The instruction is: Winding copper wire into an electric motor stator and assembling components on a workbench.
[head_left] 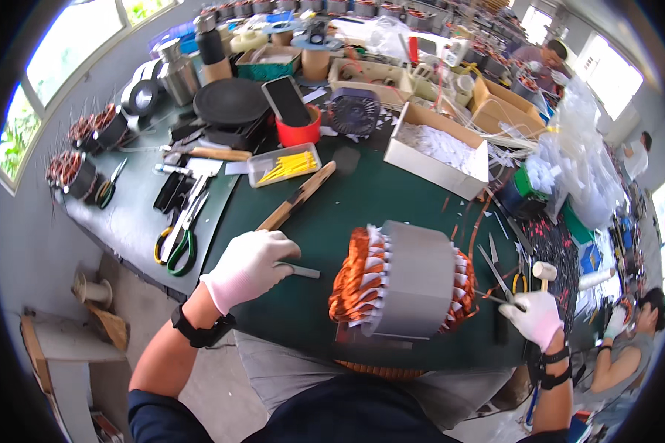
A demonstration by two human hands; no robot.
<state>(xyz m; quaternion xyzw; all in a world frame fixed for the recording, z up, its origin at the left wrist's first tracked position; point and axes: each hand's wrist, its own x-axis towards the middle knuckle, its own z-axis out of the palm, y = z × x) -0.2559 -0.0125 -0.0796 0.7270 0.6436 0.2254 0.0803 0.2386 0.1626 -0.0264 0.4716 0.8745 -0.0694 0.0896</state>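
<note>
White gloves, black wrist straps, dark blue sleeves

Both hands are covered in thin white knit gloves, the left hand (pixel 250 267) and the right hand (pixel 533 317) alike, with the cuffs ended right at the wrists. A chunky black strap, kind of like a watch or tracker band, is worn on each wrist just behind the glove. The forearms are left uncovered. Dark navy sleeves are seen pushed up near the elbows, and grey trousers can be made out below.
</note>
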